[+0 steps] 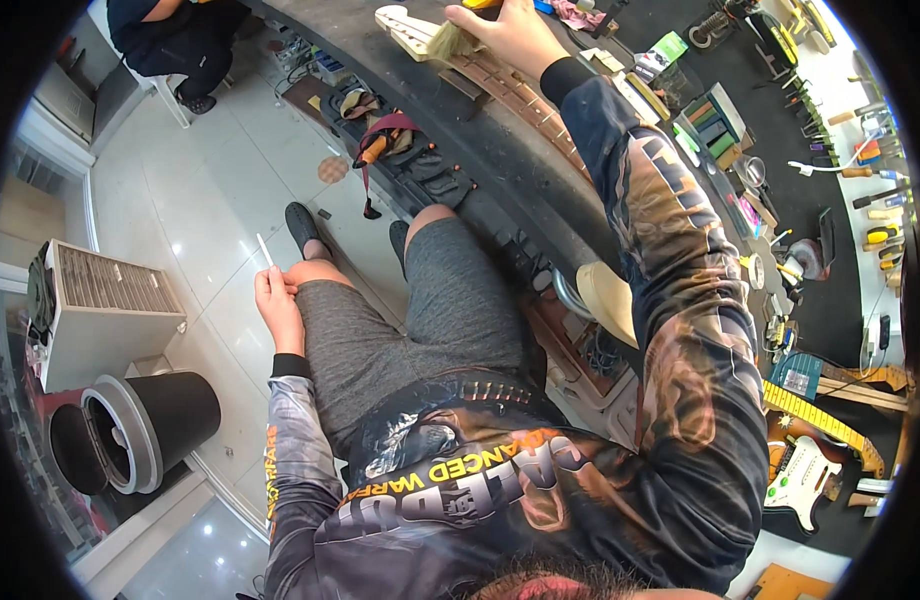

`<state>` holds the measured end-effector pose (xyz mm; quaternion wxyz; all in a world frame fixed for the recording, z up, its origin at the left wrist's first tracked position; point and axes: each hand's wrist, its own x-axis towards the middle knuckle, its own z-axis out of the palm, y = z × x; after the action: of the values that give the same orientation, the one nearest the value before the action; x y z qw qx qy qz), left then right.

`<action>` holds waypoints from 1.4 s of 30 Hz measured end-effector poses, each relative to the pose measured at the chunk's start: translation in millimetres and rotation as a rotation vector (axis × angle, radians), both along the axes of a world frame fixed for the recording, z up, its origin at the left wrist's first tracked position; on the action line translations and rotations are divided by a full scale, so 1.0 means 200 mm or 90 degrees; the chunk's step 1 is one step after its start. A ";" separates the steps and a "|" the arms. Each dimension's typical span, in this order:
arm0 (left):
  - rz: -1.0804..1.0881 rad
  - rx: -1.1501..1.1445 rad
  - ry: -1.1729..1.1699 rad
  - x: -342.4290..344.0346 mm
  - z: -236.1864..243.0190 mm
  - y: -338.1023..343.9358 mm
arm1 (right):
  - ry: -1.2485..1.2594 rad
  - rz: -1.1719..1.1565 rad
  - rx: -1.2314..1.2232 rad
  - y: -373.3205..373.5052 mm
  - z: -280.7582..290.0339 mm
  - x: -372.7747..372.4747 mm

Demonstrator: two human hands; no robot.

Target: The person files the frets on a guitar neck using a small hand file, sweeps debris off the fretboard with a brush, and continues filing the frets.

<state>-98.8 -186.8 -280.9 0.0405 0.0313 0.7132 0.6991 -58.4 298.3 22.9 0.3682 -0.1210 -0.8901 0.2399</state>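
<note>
My right hand (507, 38) is stretched out over the dark workbench (330, 30), closed on a brush (450, 42) with pale bristles. Its bristles sit at the upper end of a guitar neck (520, 98), by the cream headstock (404, 30); whether they touch the wood I cannot tell. The neck lies along the bench, and my right forearm covers its lower part. Down by my left knee, my left hand (278, 308) pinches a thin white stick (262, 248) that points up and away from me, well apart from the bench.
Hand tools (880, 210) line the bench's far right side. A white-and-sunburst electric guitar (805, 475) lies at lower right. Below the bench edge is a shelf of tool pouches (420, 160). A black bin (175, 425) stands at left. Another person (175, 45) sits at upper left.
</note>
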 end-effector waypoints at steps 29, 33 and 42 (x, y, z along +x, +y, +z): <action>-0.027 0.053 0.004 0.01 0.18 0.05 | -1.016 -0.117 0.231 0.18 0.38 0.90; -0.044 0.054 0.004 0.00 0.22 0.11 | -0.464 -0.223 0.550 0.32 0.04 1.00; -0.057 -0.049 0.030 -0.01 0.12 0.09 | -0.392 -0.094 0.245 -0.18 -0.02 0.65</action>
<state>-101.4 -168.5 -257.7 0.0563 0.0781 0.7381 0.6678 72.4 262.1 19.0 0.1156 -0.1799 -0.9768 -0.0068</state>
